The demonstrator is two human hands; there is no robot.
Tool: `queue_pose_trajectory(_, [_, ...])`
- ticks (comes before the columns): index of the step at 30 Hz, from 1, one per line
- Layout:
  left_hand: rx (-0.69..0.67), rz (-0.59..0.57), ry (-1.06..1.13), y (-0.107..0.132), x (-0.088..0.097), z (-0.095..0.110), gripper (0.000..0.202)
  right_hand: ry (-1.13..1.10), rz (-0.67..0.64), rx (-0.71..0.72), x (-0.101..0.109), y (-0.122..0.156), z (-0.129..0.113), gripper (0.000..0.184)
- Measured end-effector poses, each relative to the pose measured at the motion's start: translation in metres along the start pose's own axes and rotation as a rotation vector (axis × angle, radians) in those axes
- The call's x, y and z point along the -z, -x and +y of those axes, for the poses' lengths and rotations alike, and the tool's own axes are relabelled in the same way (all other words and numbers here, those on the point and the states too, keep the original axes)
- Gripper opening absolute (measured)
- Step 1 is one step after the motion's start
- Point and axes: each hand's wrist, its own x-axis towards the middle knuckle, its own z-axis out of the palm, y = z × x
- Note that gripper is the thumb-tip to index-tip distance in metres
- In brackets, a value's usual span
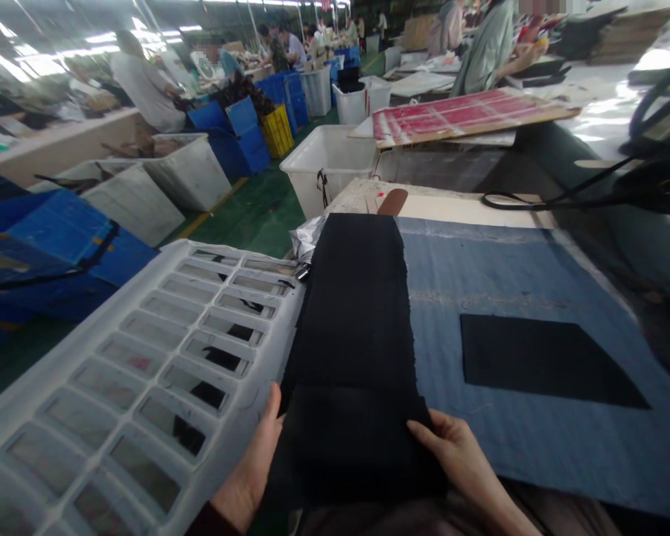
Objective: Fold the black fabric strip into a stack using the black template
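A long stack of black fabric strips (353, 327) lies lengthwise along the left edge of a blue denim-covered table (514, 275). My left hand (254, 465) grips the near left edge of the stack, thumb up along its side. My right hand (461, 454) holds the near right corner, fingers curled onto the cloth. A separate black cut piece (541, 361), shaped like a slanted rectangle, lies flat on the blue surface to the right of my hands.
A white slatted plastic crate lid (145, 372) sits at my left with dark scraps under it. White bins (327, 160), blue crates (240, 134) and a yellow crate (278, 128) stand on the green floor. A red-printed board (458, 113) and black cables (619, 190) lie beyond. Several people work at far tables.
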Motion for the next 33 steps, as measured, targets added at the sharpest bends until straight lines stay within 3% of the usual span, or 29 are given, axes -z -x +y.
queue_pose_trajectory(4, [-0.034, 0.023, -0.092, 0.002, 0.010, 0.008, 0.053, 0.284, 0.116, 0.079, 0.001, -0.016, 0.008, 0.039])
queue_pose_trajectory(9, [-0.231, 0.251, -0.640, -0.018, 0.025, 0.010, 0.041, 0.678, 0.227, 0.170, 0.003, -0.029, 0.014, 0.039])
queue_pose_trajectory(12, [-0.280, 0.391, -0.949, -0.025, 0.035, 0.009, 0.038, 0.864, 0.253, 0.179, 0.004, -0.033, 0.012, 0.039])
queue_pose_trajectory(15, [-0.285, 0.438, -1.119, -0.028, 0.040, 0.008, 0.034, 0.959, 0.260, 0.160, 0.004, -0.036, 0.010, 0.038])
queue_pose_trajectory(21, [-0.258, 0.458, -1.216, -0.031, 0.042, 0.009, 0.035, 0.997, 0.242, 0.104, 0.005, -0.038, 0.009, 0.036])
queue_pose_trajectory(33, [-0.248, 0.456, -1.187, -0.034, 0.044, 0.011, 0.035, 0.991, 0.260, 0.101, 0.004, -0.042, 0.009, 0.030])
